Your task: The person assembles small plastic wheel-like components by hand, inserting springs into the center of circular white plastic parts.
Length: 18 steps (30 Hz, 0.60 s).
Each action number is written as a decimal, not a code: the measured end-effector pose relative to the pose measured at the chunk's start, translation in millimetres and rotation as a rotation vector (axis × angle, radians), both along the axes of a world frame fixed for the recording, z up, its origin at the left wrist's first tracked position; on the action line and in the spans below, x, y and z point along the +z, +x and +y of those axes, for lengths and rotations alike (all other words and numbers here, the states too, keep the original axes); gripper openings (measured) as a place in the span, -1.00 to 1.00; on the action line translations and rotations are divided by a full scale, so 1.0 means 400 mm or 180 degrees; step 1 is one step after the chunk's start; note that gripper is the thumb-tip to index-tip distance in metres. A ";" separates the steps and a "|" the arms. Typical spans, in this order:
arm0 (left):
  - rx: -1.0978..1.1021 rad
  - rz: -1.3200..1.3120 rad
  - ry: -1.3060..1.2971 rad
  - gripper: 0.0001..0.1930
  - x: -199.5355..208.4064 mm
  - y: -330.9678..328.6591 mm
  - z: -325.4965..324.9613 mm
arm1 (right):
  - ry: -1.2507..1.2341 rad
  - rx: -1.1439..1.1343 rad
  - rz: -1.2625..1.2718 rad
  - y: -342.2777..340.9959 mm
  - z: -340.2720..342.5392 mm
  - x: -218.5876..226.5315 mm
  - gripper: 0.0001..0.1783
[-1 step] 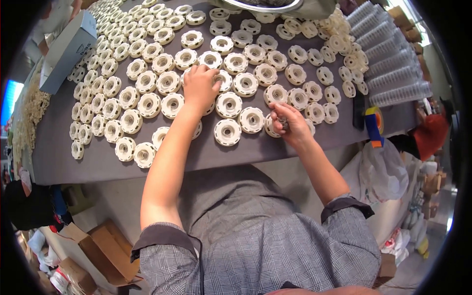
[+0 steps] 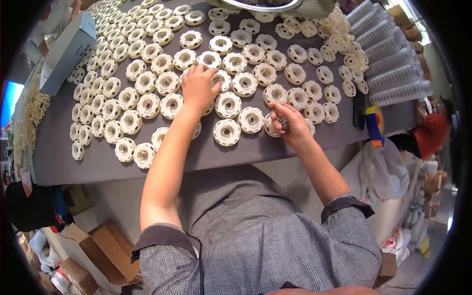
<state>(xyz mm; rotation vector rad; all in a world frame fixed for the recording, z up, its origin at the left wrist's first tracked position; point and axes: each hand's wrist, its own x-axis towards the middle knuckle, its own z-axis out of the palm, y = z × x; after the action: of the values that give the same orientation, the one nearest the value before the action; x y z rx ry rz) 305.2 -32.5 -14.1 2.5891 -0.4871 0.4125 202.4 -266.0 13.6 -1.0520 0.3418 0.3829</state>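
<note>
Many cream plastic rings with notched rims lie on the dark cloth-covered table, and coiled metal springs sit in the centres of many, such as this ring [image 2: 167,82]. My left hand [image 2: 199,86] reaches in among the middle rings. Its thumb and forefinger close on a small metal spring [image 2: 215,77] above one ring, partly hidden by the fingers. Nearer the front edge, my right hand [image 2: 290,124] is curled around a small bunch of metal springs [image 2: 281,122]. Behind its fingers is a partly covered ring [image 2: 269,126]. Another ring [image 2: 250,120] lies just left of that hand.
A metal bowl [image 2: 268,7] stands at the far edge. Stacked clear plastic cups [image 2: 393,61] lie at the right, near loosely heaped rings [image 2: 355,61] and a roll of tape [image 2: 376,120]. A grey-blue box [image 2: 69,51] stands far left; an open cardboard box [image 2: 110,250] is below.
</note>
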 end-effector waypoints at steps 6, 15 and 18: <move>-0.1094 0.0342 -0.1604 -0.71 0.090 -0.233 -0.090 | 0.0008 -0.0164 -0.0163 -0.040 0.067 0.008 -0.59; -0.0434 0.1069 -0.2562 -0.67 0.053 -0.413 -0.098 | -0.0848 0.0237 -0.1430 -0.100 0.170 -0.014 -0.55; -0.0158 0.1587 -0.3546 -0.71 0.020 -0.434 -0.085 | -0.0869 0.0646 -0.1492 -0.133 0.201 0.001 -0.55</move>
<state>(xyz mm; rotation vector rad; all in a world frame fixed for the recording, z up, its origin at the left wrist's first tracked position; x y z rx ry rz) 131.4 -66.5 -6.1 1.4988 -0.0743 -0.0229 149.4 -185.6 13.9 -1.4109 -0.1385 0.2625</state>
